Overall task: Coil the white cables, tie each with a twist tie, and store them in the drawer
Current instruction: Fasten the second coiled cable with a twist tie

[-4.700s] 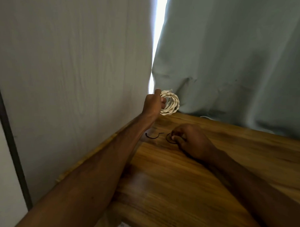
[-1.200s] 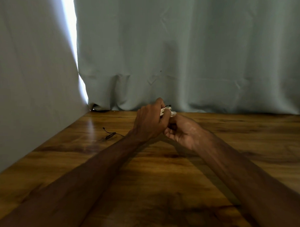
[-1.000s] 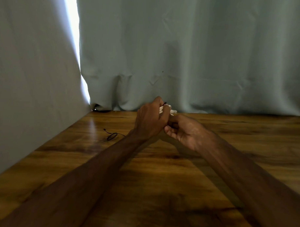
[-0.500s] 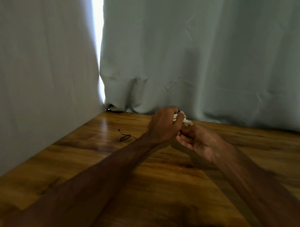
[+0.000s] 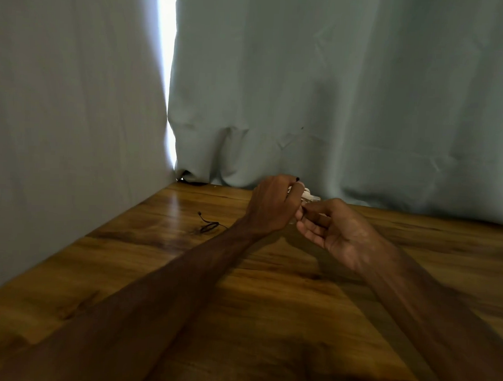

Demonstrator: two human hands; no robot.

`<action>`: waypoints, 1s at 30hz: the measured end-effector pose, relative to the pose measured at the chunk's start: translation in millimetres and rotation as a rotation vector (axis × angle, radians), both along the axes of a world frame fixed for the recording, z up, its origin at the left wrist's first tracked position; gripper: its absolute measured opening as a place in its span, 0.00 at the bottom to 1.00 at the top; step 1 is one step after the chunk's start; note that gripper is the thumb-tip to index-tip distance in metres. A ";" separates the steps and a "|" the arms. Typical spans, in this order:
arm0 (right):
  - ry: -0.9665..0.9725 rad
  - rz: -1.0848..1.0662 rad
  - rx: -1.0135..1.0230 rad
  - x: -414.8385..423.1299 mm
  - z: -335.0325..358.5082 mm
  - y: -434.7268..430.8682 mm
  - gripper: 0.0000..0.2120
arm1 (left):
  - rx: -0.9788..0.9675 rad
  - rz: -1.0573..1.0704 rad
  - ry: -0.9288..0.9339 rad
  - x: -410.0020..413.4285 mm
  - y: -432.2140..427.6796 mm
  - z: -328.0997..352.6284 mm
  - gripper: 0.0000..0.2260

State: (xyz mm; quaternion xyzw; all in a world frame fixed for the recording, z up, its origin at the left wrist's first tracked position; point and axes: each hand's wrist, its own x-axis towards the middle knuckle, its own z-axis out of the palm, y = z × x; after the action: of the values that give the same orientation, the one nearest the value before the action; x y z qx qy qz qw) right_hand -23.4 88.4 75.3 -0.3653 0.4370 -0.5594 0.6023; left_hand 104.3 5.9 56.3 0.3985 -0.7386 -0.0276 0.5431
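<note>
Holding coiled white cable [image 5: 308,195], hands together.
Grips the coil in the left hand [image 5: 272,205], fingers curled round it, above the wooden table [image 5: 268,319] toward 12 o'clock. Meets it at 5 o'clock with the right hand [image 5: 334,224]; cannot tell what those fingertips pinch. Shows a dark twist tie [image 5: 207,226] lying at 9 o'clock.

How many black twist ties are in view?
2. One black wire twist tie lies on the wooden table, left of the left hand. A second tie's tip pokes from that hand's grip on the coiled white cable; more may be hidden.
</note>
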 end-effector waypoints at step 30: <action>0.503 -0.286 -0.586 -8.5 4.2 5.2 0.04 | 0.134 -0.154 0.075 -2.8 10.3 2.5 0.17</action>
State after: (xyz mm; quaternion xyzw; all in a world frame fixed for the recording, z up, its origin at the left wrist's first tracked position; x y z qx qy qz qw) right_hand -31.9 93.6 79.6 -0.5821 0.4391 -0.6316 0.2633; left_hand 101.5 16.2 58.8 0.3746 -0.7428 -0.1337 0.5386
